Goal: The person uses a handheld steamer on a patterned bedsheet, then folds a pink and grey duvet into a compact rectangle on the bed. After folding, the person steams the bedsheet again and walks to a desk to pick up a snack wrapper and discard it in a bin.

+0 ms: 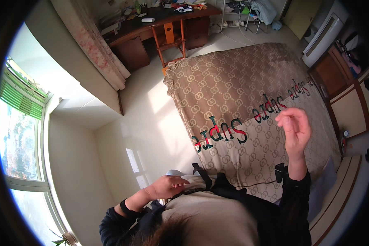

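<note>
My right hand (pixel 297 129) is raised above the bed, its fingers curled in toward the thumb, and I see nothing between them. A small black device is strapped at that wrist, with a thin cable running from it toward my waist. My left hand (pixel 168 186) rests low by my waist against the light shirt (pixel 209 213). Its fingers lie loosely extended, holding nothing I can see. A dark band circles the left wrist. Beneath the right hand spreads a brown patterned blanket (pixel 229 90) with large dark green and red lettering, covering the bed.
A dark wooden desk (pixel 164 24) with scattered items stands at the far wall, a wooden chair (pixel 168 41) before it. On the left are a window (pixel 22 135) and a pink-patterned curtain (pixel 96 49). A white rack (pixel 235 16) and a wooden headboard (pixel 348 106) stand right.
</note>
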{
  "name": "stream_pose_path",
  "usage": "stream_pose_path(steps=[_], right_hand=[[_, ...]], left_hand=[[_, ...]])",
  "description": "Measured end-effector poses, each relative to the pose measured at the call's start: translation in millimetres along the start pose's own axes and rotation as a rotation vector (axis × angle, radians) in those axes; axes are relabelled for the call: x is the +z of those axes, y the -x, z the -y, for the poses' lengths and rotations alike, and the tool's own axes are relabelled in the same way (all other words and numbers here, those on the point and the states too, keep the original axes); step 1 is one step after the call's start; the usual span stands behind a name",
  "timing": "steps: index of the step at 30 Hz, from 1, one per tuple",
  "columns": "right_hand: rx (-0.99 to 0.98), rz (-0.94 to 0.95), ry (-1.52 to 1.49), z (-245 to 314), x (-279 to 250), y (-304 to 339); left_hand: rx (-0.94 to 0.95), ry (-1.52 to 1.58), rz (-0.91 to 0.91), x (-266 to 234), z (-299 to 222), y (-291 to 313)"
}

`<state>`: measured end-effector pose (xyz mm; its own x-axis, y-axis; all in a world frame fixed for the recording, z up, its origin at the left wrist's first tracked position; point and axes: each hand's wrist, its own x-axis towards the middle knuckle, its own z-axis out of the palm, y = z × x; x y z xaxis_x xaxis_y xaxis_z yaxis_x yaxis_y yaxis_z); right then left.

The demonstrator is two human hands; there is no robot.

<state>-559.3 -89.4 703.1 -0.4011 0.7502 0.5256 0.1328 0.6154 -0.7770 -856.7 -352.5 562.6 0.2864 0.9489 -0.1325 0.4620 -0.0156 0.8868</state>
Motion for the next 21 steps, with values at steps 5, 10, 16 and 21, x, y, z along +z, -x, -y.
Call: stream_pose_path(steps=[5, 10, 16, 21], right_hand=[[-0.957, 0.075, -0.048, 105.1, 23.5, -115.3], [-0.919, 0.17, -0.092, 116.1, 110.6, -154.0], [-0.874, 0.271, -0.263, 88.4, 272.1, -214.6], [-0.554, 0.306, -0.117, 63.8, 368.0, -252.5]], left_hand=[[-0.071, 0.027, -0.113, -23.1, 16.8, -0.2], [-0.146, 0.147, -0.219, -72.9, 52.9, 24.6], [-0.367, 0.054, -0.547, -192.0, 113.7, 75.4], [-0.397, -0.057, -0.704, -312.7, 161.7, 102.5]])
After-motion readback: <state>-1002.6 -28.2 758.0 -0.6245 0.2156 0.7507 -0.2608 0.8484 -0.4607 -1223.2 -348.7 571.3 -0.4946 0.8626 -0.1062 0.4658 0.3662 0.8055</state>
